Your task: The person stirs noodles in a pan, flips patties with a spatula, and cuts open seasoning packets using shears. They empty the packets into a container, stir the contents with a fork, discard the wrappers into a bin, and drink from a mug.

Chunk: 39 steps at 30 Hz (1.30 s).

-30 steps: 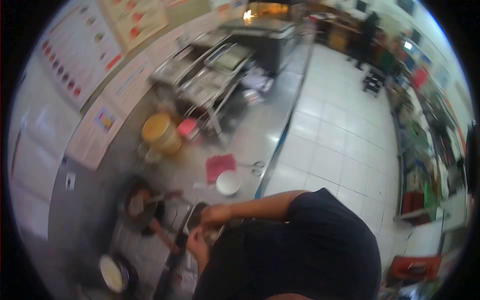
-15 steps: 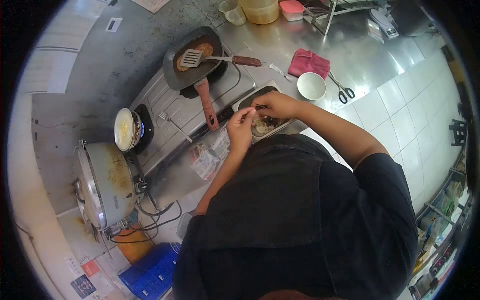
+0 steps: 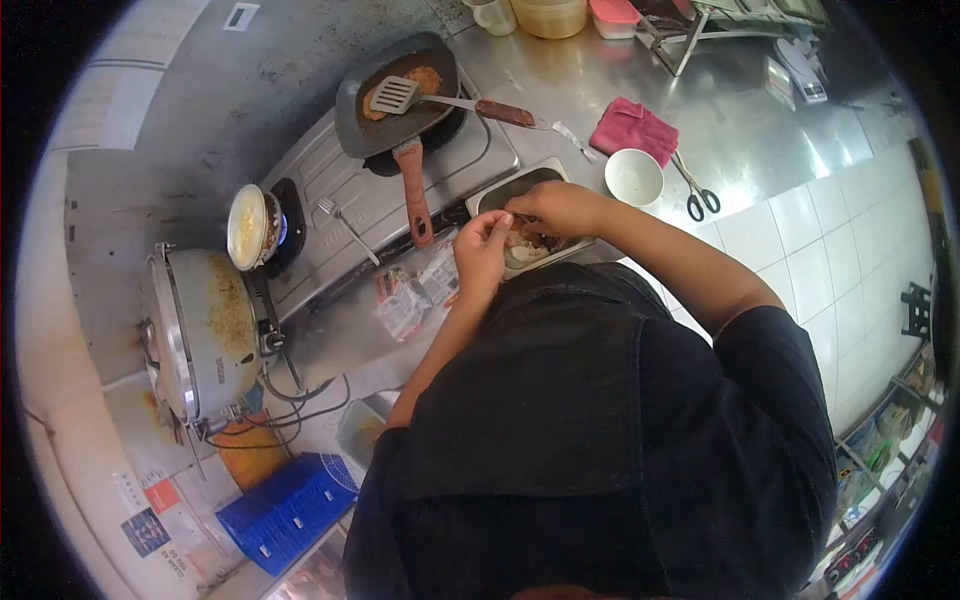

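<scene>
Head view: your left hand (image 3: 482,250) and right hand (image 3: 560,207) pinch over the tray (image 3: 508,188), anything held unclear; pan (image 3: 398,130) far left.

One grey, spotted wall (image 3: 250,110) is rising behind one steel counter (image 3: 740,135), which is reflecting bright light. Pale papers (image 3: 112,105) are hanging at left. White floor tiles (image 3: 805,265) are extending rightward; one black stool (image 3: 916,310) is standing near shelves (image 3: 865,470).

right hand (image 3: 553,208) hides part of the metal tray (image 3: 518,184) | can't make out what it pinches | yellow tub (image 3: 550,20) cut off above
</scene>
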### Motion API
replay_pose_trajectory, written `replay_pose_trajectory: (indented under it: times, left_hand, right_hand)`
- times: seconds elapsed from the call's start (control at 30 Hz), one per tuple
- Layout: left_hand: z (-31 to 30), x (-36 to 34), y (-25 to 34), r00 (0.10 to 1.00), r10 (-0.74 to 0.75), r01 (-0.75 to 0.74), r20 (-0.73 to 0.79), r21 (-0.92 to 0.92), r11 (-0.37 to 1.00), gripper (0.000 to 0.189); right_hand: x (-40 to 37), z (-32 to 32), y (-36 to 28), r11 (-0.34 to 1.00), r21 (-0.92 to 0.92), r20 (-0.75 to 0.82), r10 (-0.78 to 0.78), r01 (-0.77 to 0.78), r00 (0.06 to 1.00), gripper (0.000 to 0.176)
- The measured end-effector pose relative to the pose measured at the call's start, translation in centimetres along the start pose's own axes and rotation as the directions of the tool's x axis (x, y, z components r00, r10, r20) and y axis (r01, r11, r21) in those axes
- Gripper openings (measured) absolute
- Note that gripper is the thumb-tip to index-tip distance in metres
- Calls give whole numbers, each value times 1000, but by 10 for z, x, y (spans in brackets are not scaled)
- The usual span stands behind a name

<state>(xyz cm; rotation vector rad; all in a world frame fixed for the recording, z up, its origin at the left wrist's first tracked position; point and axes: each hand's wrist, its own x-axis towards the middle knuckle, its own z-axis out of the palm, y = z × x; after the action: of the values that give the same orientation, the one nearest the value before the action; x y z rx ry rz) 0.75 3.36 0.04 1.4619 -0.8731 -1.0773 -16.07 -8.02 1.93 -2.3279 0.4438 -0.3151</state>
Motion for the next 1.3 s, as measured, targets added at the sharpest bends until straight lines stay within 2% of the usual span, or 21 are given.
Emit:
replay_pose_trajectory:
  times: [0.13,0.2,0.23,0.3,0.33,0.37,0.43,0.47,0.5,0.57,0.6,0.63,0.7,0.73,0.8,0.9,0.97,1.03,1.1,1.23,1.3]
  left_hand:
    - [-2,-4,7,997,33,-20,-67,184,983,15]
    - [-8,-7,5,972,222,-235,80,413,880,15]
    - [-9,-11,3,974,222,-219,43,418,882,15]
    - [-3,-17,-3,961,271,-269,47,372,888,17]
    - [1,-23,9,944,328,-312,30,398,863,16]
    - [-2,-28,10,946,324,-294,-4,405,866,16]
    - [-8,-36,12,915,394,-314,-92,452,835,20]
    - [-17,-43,13,897,424,-299,-125,536,790,28]
    - [-29,-45,15,897,419,-286,-142,538,793,28]
    - [-54,-47,17,964,135,89,-229,756,648,34]
    - [-71,-44,4,972,151,54,-179,799,599,46]
    - [-80,-42,3,971,147,64,-189,797,600,46]
    - [-93,-36,2,987,-116,152,-111,874,461,50]
    - [-96,-34,1,987,-117,155,-113,872,464,50]
    - [-101,-28,-2,995,-42,104,-96,935,338,50]
    - [-117,-23,-9,1000,-12,18,-14,911,412,44]
    - [-124,-24,-9,999,-44,29,-9,874,485,42]
    - [-132,-25,-11,997,-76,33,12,830,556,39]
    - [-142,-27,-22,1000,-6,-19,31,758,652,36]
    - [-166,-28,-39,995,-1,-58,98,609,791,23]
    - [-177,-28,-41,987,-25,-51,158,455,889,20]
  right_hand:
    - [-5,-15,-3,990,-58,-46,-129,126,991,26]
    - [-3,-20,-4,981,-20,-142,-193,192,971,26]
    - [-2,-22,-5,976,-9,-118,-218,219,969,26]
    - [-3,-23,-10,990,-60,-38,-129,127,991,22]
    - [-5,-21,-15,995,-27,-76,-103,101,992,19]
    - [-7,-21,-14,992,-18,-51,-125,124,991,19]
    - [-10,-24,-11,992,-122,-60,9,-16,998,16]
    - [-11,-23,-11,999,-15,-148,33,-35,988,15]
    - [-13,-23,-11,1000,-12,-133,23,-25,991,15]
    - [-18,-23,-10,970,99,-192,238,-222,952,14]
    - [-19,-22,-9,971,100,-181,232,-217,956,14]
    - [-20,-20,-8,940,202,-186,311,-274,932,14]
    - [-20,-17,-9,898,298,-180,386,-324,905,14]
    - [-21,-14,-10,896,336,-213,372,-290,903,14]
    - [-22,-9,-13,894,363,-248,364,-262,898,15]
    - [-19,4,-21,877,409,-277,382,-252,882,16]
    - [-14,11,-32,834,499,-318,430,-237,845,15]
    - [-3,15,-52,834,481,-308,451,-271,838,15]
    - [7,26,-71,829,464,-304,479,-311,824,14]
    - [37,60,-90,898,338,-371,402,-281,837,16]
    - [51,69,-103,928,245,-374,358,-282,856,15]
